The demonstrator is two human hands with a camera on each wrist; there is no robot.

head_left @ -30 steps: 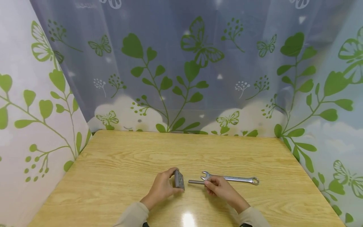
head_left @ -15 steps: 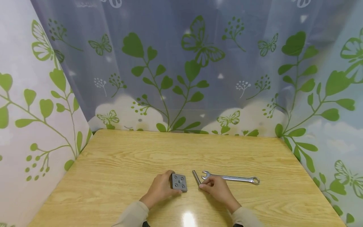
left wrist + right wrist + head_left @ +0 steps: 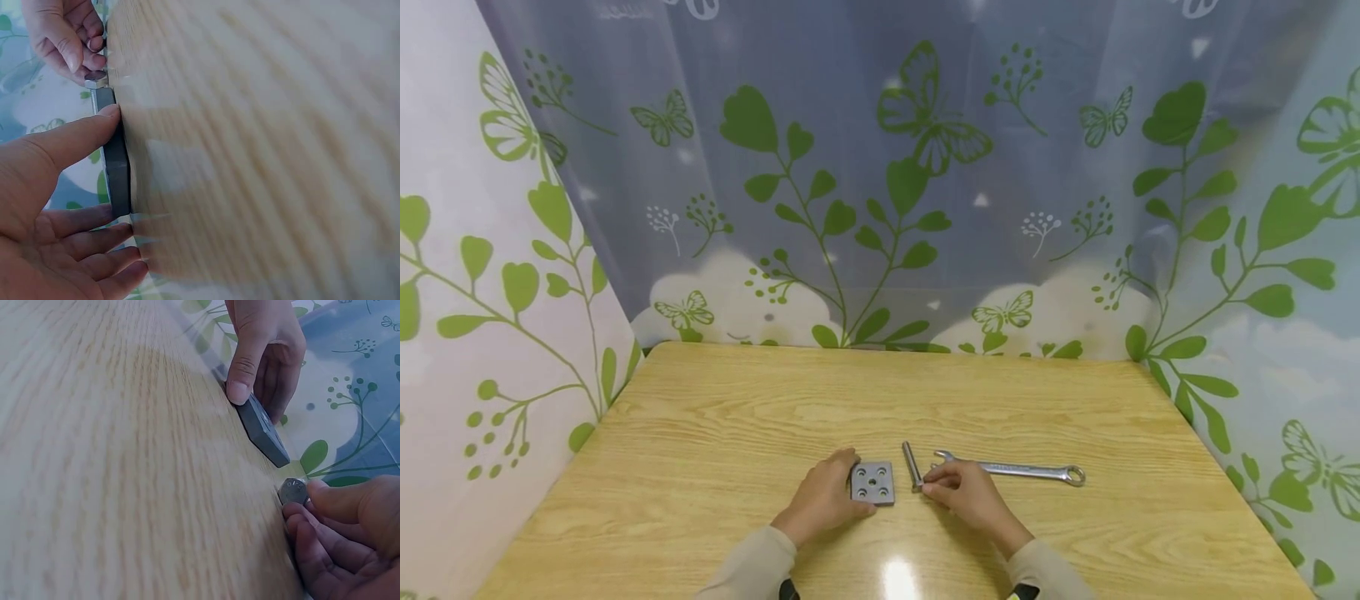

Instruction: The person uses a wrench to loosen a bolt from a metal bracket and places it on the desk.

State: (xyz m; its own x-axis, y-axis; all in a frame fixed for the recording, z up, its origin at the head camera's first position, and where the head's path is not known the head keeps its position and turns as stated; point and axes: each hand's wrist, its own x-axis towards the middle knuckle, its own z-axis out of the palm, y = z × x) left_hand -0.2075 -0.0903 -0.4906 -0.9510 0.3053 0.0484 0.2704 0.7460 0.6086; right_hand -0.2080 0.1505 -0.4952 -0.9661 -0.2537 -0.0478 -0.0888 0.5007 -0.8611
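A square grey metal plate (image 3: 873, 483) with a hole in each corner and one in the centre lies flat on the table. My left hand (image 3: 822, 497) grips it by its left side, thumb on the near edge and forefinger at the far edge, as the left wrist view shows. Just right of the plate a long hex bolt (image 3: 912, 465) points away from me, its hexagonal head at the near end. Thumb and fingers of my right hand (image 3: 967, 497) pinch that bolt head, which faces the camera in the right wrist view.
Behind and right of my right hand lies a combination wrench (image 3: 1030, 472), its open end partly behind the hand. The wood-grain table (image 3: 760, 400) ends at patterned curtains (image 3: 850, 208) at the back and on both sides.
The plate was tilted up on edge in my left hand and now lies flat. The bolt, first pointing left, has swung round to point away from me, and my right hand has shifted slightly left.
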